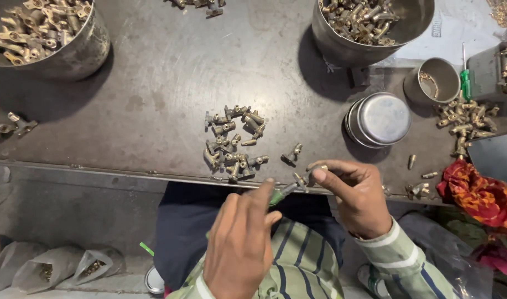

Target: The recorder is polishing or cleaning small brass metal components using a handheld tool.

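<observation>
Both hands, the left hand (pixel 239 243) and the right hand (pixel 359 194), were bare, without rings or gloves. Each forearm wore a long sleeve (pixel 400 260) of pale green cloth with white and dark blue stripes; dark trousers (pixel 187 227) covered the lap.

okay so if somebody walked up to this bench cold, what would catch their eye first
Most likely the two hands at the near edge: the left hand holds a green-handled screwdriver against a small brass fitting pinched in the right hand. Just beyond them, a loose pile of brass fittings lies mid-table. Two big metal bowls heaped with the same parts sit at the far corners.
</observation>
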